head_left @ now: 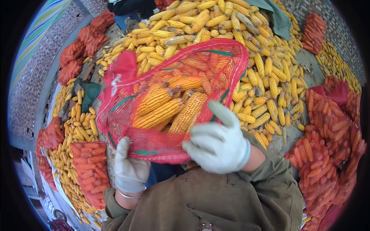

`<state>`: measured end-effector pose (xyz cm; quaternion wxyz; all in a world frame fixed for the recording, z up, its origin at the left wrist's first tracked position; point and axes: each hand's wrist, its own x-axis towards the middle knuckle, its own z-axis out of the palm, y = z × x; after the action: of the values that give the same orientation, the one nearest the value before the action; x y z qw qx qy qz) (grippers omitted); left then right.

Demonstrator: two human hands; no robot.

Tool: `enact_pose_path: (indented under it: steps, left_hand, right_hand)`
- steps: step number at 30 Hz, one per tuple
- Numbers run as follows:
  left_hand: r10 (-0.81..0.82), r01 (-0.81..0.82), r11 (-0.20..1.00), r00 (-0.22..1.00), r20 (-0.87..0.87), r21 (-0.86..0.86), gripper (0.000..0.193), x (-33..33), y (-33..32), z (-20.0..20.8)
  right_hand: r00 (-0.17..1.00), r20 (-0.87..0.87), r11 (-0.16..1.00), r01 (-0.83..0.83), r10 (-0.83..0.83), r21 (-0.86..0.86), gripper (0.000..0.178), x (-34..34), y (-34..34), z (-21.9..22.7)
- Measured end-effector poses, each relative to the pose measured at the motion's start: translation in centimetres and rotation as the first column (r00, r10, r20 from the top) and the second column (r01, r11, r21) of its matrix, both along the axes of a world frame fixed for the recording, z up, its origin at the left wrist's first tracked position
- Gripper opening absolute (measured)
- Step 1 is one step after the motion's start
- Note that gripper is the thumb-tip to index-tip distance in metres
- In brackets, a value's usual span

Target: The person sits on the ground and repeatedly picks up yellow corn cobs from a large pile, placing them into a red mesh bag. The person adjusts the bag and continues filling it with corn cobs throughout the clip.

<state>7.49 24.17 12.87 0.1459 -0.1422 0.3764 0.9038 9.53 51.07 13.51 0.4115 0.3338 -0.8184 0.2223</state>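
Note:
A red mesh bag (127, 133) with green stripes lies spread in front of me, its mouth toward my body. Several yellow corn cobs (158, 115) show inside it. My left hand (133, 169), in a white glove, grips the bag's near left edge, thumb upward and the other fingers largely hidden by the bag. On the near right side, my right hand (219, 140), also gloved, hovers over the bag's edge with fingers apart and slightly blurred. It appears to hold nothing. White string (115, 79) hangs at the bag's far left corner.
A large heap of corn cobs (275, 75) rises beyond the bag. Filled red mesh bags stand at the right (327, 127), near left (90, 169) and far left (92, 34). More loose cobs (69, 177) lie at the left. A green cloth (279, 19) rests on the heap.

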Motion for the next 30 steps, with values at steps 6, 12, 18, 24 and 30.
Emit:
enact_pose_path:
  steps: [6, 12, 18, 24, 30]
  left_hand:
    - [-0.519, -0.340, 0.308, 0.723, -0.457, -0.888, 0.077, 1.6, -3.4, -1.4]
    - [-0.263, -0.360, 0.422, 0.830, -0.492, -0.832, 0.094, 2.2, 0.1, -1.7]
    - [-0.577, -0.410, 0.067, 0.728, -0.370, -0.910, 0.097, 2.9, 0.2, -1.7]
    - [-0.171, -0.279, 0.287, 0.926, -0.336, -0.916, 0.098, 3.3, 3.3, -0.9]
    - [-0.543, -0.332, -0.108, 0.809, -0.224, -0.937, 0.100, 3.2, 2.5, -0.7]
  right_hand:
    - [0.824, 0.132, 0.790, 0.566, -0.551, -0.233, 0.037, 6.5, 9.6, -8.4]
    - [-0.411, 0.806, 0.296, 0.778, -0.426, 0.553, 0.078, 12.4, 19.0, -33.2]
    - [-0.608, 0.668, 0.336, 0.579, -0.429, 0.743, 0.063, 11.2, 13.5, -41.3]
    - [-0.486, 0.802, 0.525, 0.609, -0.346, 0.595, 0.061, 11.4, 16.5, -36.4]
    - [-0.421, 0.750, 0.635, 0.404, -0.510, 0.659, 0.067, 13.9, 19.6, -37.1]
